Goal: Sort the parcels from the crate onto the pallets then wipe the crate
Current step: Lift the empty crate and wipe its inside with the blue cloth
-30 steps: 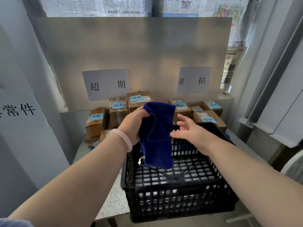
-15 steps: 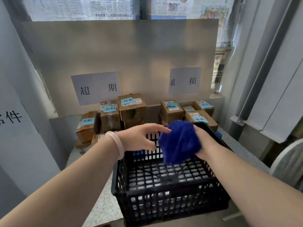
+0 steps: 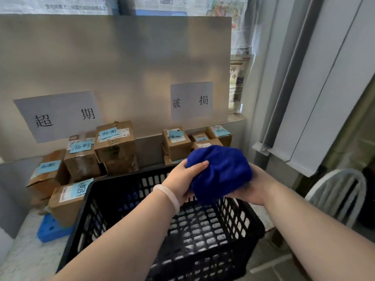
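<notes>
A bunched blue cloth [image 3: 220, 173] is held between both hands above the far side of the black plastic crate [image 3: 89, 218]. My left hand [image 3: 183, 179] grips its left side, thumb on top. My right hand [image 3: 254, 189] cups it from below and the right, mostly hidden by the cloth. Nothing lies in the part of the crate that I can see. Behind it, several cardboard parcels with blue notes stand in two groups: one at the left [image 3: 113, 147] under a paper sign, one at the right [image 3: 176, 145] under another sign.
A blue pallet corner [image 3: 50, 230] shows under the left parcels on the speckled counter [image 3: 26, 258]. A grey board [image 3: 121, 67] backs the parcels. A white chair [image 3: 341, 191] stands at the right, beside window blinds [image 3: 324, 88].
The cloth went from hanging in my left hand to bunched in my right hand. My left hand has now come back onto it, so both hands hold it. My view shifted right.
</notes>
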A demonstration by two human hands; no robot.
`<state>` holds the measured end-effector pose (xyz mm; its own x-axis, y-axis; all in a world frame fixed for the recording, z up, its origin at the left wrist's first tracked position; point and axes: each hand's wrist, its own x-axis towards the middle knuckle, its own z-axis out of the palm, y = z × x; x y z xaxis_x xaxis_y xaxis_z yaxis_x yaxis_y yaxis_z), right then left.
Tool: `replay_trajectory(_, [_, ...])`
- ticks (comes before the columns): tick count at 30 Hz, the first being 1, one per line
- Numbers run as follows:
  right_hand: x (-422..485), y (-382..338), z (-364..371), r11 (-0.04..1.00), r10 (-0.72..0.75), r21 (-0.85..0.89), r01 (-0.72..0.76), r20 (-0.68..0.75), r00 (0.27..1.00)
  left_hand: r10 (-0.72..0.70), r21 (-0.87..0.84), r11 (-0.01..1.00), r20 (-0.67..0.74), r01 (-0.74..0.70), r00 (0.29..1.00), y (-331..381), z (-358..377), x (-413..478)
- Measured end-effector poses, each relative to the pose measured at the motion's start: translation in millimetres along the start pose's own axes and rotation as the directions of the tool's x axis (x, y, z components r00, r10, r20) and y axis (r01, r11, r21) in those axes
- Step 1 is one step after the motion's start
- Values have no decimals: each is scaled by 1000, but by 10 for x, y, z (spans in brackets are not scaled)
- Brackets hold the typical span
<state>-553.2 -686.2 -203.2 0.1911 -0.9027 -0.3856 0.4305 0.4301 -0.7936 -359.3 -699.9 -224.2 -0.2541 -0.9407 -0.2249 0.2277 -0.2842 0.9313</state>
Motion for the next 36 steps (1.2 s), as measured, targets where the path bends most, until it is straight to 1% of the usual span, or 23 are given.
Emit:
replay_trajectory(1, [66,-58,-140,1000,15,-15,-14,66,998,-21,-8,1000,-26,21,999,-21,135,131])
replay_trajectory(2, [100,-128,-283,1000,2,5,-3,79,997,-43,-11,999,-45,43,998,-64,264,278])
replay_trajectory(3, [140,-212,-432,1000,-13,18,12,27,1000,-68,-14,998,-51,68,996,-102,404,405])
replay_trajectory(6, [283,-386,-810,1000,-29,5,29,-21,999,-114,26,993,-59,115,992,-278,801,810])
replay_trajectory(7, [321,-432,-935,999,-31,-28,30,-38,999,-124,42,991,-57,126,991,-346,925,938])
replay_trajectory(10, [466,-589,-1321,990,-19,-144,-7,-175,984,-174,42,983,-57,176,983,-517,1239,1298])
replay_trajectory(12, [608,-659,-1605,984,-38,-175,-9,-265,963,-173,117,976,-84,182,981,-595,1428,1499])
replay_trajectory(15, [846,-689,-2019,981,-50,-193,-27,-385,921,-174,287,936,-128,204,976,-777,1628,1786])
replay_trajectory(17, [952,-662,-2237,970,-38,-234,-68,-421,906,-183,351,909,-151,226,971,-921,1717,1928])
replay_trajectory(20, [1092,-648,-2497,951,-32,-289,-108,-439,898,-208,378,888,-179,262,962,-1092,1803,2110])
replay_trajectory(23, [1262,-719,-2650,948,-43,-304,-95,-416,908,-202,389,882,-196,266,959,-1160,1850,2310])
replay_trajectory(24, [1326,-753,-2676,936,-51,-338,-98,-406,913,-198,410,873,-197,264,960,-1162,1855,2376])
replay_trajectory(26, [1467,-799,-2742,864,-72,-484,-140,-393,917,-196,491,828,-197,270,961,-1132,1858,2464])
replay_trajectory(28, [1540,-826,-2744,750,-92,-628,-207,-409,908,-184,616,744,-183,259,966,-1073,1841,2469])
replay_trajectory(29, [1560,-812,-2733,717,-97,-661,-220,-406,909,-155,666,710,-168,229,973,-1037,1827,2442])
replay_trajectory(31, [1565,-753,-2653,685,-104,-703,-192,-354,929,-53,717,686,-119,123,991,-975,1762,2353])
replay_trajectory(33, [1557,-683,-2525,664,-112,-736,-131,-271,956,29,727,686,-73,34,997,-886,1668,2224])
replay_trajectory(36, [1561,-567,-2271,643,-124,-764,-56,-175,977,121,702,711,-80,-30,989,-743,1484,2026])
